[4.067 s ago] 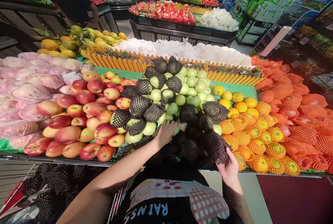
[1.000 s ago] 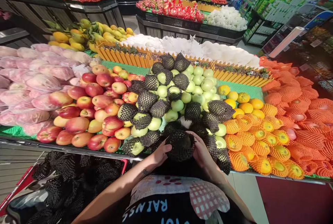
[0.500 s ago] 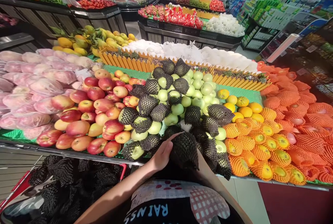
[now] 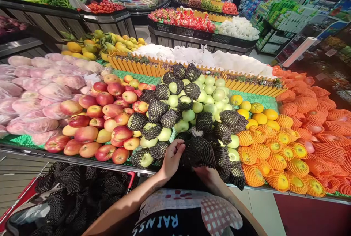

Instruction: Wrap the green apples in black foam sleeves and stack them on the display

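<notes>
A dark bundle in a black foam net [image 4: 199, 152] hangs between my hands at the front edge of the fruit display. My left hand [image 4: 173, 158] is closed, thumb and fingers pinching the net's left edge. From below, my right hand [image 4: 208, 176] grips the bundle, its fingers mostly covered by the net. Whatever fruit is inside is hard to see. Just beyond lie green apples [image 4: 188, 115], some bare and some in black nets, such as a netted apple [image 4: 157, 110].
Red apples [image 4: 112, 110] and wrapped pink fruit [image 4: 48, 89] lie to the left, oranges [image 4: 257, 108] and orange-netted fruit [image 4: 315, 126] to the right. Below left, a cart [image 4: 20, 201] holds a heap of black nets [image 4: 79, 199]. A low yellow fence [image 4: 137, 66] runs behind the apples.
The netted bundle has tilted and shifted slightly right. My left hand has gone from lying along its side to pinching its edge, and my right hand shows more beneath it.
</notes>
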`<state>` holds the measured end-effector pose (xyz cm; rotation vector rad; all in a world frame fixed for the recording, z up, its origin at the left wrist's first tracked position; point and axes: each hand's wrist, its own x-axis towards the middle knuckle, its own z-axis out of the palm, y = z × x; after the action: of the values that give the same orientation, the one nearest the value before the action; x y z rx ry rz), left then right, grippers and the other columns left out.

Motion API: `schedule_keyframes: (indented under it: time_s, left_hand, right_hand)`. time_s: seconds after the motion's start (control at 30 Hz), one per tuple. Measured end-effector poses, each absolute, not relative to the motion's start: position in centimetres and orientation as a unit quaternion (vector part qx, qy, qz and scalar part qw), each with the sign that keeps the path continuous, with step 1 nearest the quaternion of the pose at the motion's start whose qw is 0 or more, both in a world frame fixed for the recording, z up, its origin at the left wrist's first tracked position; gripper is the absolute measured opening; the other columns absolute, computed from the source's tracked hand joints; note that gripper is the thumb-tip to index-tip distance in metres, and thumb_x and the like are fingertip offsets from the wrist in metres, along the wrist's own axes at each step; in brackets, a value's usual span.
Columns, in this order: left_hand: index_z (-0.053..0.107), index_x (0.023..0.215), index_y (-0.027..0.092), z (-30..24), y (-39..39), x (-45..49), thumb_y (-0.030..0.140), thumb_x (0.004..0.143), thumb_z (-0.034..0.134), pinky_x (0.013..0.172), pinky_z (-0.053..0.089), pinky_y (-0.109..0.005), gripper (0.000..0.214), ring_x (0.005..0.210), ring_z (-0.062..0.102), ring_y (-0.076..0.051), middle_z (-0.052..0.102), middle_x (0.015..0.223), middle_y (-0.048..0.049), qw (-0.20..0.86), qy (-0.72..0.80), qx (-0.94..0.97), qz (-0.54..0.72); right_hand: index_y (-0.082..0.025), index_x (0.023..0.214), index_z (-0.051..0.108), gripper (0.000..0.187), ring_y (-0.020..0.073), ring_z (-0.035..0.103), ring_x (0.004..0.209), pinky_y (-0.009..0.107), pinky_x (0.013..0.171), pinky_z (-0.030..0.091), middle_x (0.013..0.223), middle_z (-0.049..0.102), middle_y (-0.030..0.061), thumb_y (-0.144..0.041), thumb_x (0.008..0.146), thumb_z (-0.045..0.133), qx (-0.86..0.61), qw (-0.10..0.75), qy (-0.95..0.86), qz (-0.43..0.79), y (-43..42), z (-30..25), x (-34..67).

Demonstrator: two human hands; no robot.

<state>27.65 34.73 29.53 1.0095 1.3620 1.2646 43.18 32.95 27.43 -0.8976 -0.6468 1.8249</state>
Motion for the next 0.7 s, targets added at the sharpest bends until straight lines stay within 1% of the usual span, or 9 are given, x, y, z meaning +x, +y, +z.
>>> schedule_keyframes:
  time_s: [0.1, 0.2, 0.3, 0.37, 0.43, 0.5, 0.6, 0.63, 0.7]
  left_hand:
    - [0.061, 0.085, 0.018, 29.0, 35.1, 27.9, 0.067, 0.081, 0.061, 0.055, 0.034, -0.025, 0.05, 0.059, 0.038, -0.013, 0.042, 0.063, 0.0058, 0.513, 0.545, 0.415, 0.517]
    - [0.06, 0.084, 0.018, 28.4, 35.2, 27.8, 0.068, 0.079, 0.063, 0.051, 0.033, -0.024, 0.051, 0.056, 0.038, -0.012, 0.041, 0.06, 0.0068, 0.551, 0.533, 0.408, 0.496]
    - [0.058, 0.079, 0.017, 28.5, 35.2, 27.1, 0.059, 0.074, 0.074, 0.056, 0.038, -0.023, 0.045, 0.061, 0.044, -0.011, 0.046, 0.064, 0.0053, 0.577, 0.509, 0.423, 0.479]
    - [0.062, 0.091, 0.017, 28.9, 35.1, 26.5, 0.046, 0.068, 0.083, 0.066, 0.045, -0.024, 0.042, 0.073, 0.053, -0.013, 0.057, 0.08, 0.0009, 0.603, 0.475, 0.429, 0.476]
    - [0.062, 0.113, 0.02, 29.1, 34.9, 25.7, 0.036, 0.068, 0.085, 0.072, 0.05, -0.025, 0.053, 0.085, 0.058, -0.015, 0.062, 0.104, -0.0047, 0.649, 0.426, 0.43, 0.461]
    - [0.057, 0.128, 0.024, 29.2, 34.7, 25.0, 0.036, 0.071, 0.082, 0.062, 0.05, -0.022, 0.063, 0.085, 0.06, -0.016, 0.06, 0.119, -0.0084, 0.7, 0.369, 0.423, 0.441]
    - [0.056, 0.13, 0.025, 29.1, 34.5, 24.3, 0.049, 0.076, 0.072, 0.045, 0.044, -0.018, 0.061, 0.076, 0.058, -0.015, 0.06, 0.117, -0.0092, 0.744, 0.323, 0.387, 0.438]
    - [0.057, 0.128, 0.024, 29.3, 34.6, 24.2, 0.053, 0.078, 0.07, 0.045, 0.045, -0.019, 0.06, 0.075, 0.058, -0.016, 0.06, 0.113, -0.0088, 0.744, 0.327, 0.381, 0.441]
    - [0.059, 0.122, 0.022, 29.9, 34.6, 24.2, 0.057, 0.077, 0.072, 0.053, 0.051, -0.022, 0.059, 0.078, 0.06, -0.017, 0.063, 0.106, -0.0071, 0.726, 0.352, 0.387, 0.445]
  right_hand:
    - [-0.027, 0.119, 0.069, 0.075, 0.0368, 0.067, 0.112, 0.057, 0.1, 0.052, 0.113, 0.077, 0.0103, -0.061, 0.054, 0.086, -0.35, 0.462, -0.253, 0.774, 33.1, 27.3, 43.0]
    - [-0.028, 0.123, 0.067, 0.071, 0.0358, 0.063, 0.122, 0.056, 0.103, 0.05, 0.119, 0.075, 0.0102, -0.07, 0.066, 0.073, -0.35, 0.473, -0.264, 0.765, 33.5, 27.2, 43.0]
    - [-0.028, 0.126, 0.065, 0.072, 0.0345, 0.06, 0.125, 0.056, 0.105, 0.048, 0.122, 0.074, 0.0105, -0.077, 0.074, 0.06, -0.379, 0.476, -0.289, 0.74, 33.5, 26.7, 43.4]
    - [-0.027, 0.126, 0.065, 0.075, 0.0345, 0.061, 0.124, 0.056, 0.104, 0.049, 0.125, 0.072, 0.0115, -0.083, 0.076, 0.052, -0.404, 0.466, -0.31, 0.724, 33.2, 26.1, 44.0]
    - [-0.027, 0.122, 0.066, 0.077, 0.0342, 0.061, 0.123, 0.054, 0.102, 0.05, 0.126, 0.071, 0.0123, -0.087, 0.076, 0.048, -0.435, 0.459, -0.336, 0.698, 33.0, 25.4, 44.5]
    - [-0.028, 0.119, 0.066, 0.076, 0.0338, 0.058, 0.125, 0.051, 0.103, 0.049, 0.127, 0.069, 0.0123, -0.087, 0.073, 0.054, -0.462, 0.463, -0.361, 0.665, 32.8, 25.2, 44.8]
    - [-0.027, 0.118, 0.064, 0.075, 0.0319, 0.058, 0.122, 0.045, 0.101, 0.049, 0.122, 0.068, 0.0104, -0.081, 0.066, 0.07, -0.469, 0.479, -0.406, 0.621, 33.1, 26.1, 44.9]
    - [-0.027, 0.116, 0.064, 0.074, 0.0297, 0.06, 0.114, 0.041, 0.097, 0.051, 0.115, 0.068, 0.0085, -0.079, 0.064, 0.074, -0.459, 0.485, -0.421, 0.614, 33.3, 26.6, 44.9]
    - [-0.028, 0.107, 0.064, 0.064, 0.0225, 0.062, 0.09, 0.032, 0.079, 0.053, 0.094, 0.067, 0.0022, -0.071, 0.063, 0.081, -0.426, 0.492, -0.441, 0.618, 33.8, 27.8, 44.6]
